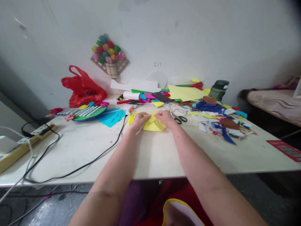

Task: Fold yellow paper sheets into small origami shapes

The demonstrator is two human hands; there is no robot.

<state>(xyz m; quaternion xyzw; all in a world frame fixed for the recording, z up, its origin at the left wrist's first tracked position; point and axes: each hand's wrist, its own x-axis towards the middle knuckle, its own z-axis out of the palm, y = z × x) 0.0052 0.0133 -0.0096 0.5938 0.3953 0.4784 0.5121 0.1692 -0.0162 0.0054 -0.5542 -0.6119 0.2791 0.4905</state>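
One piece of yellow paper [154,125] sits on or just over the table [162,153], left of the scissors [180,119] — its far part pinched by both left hand [140,120] and right hand [166,117]. It looks light, thin, easily torn — best held gently by the edges.

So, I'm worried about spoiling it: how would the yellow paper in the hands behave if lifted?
The yellow paper would likely be very light, since it looks thin. It probably bends and creases easily, as folds show near the left hand and right hand.
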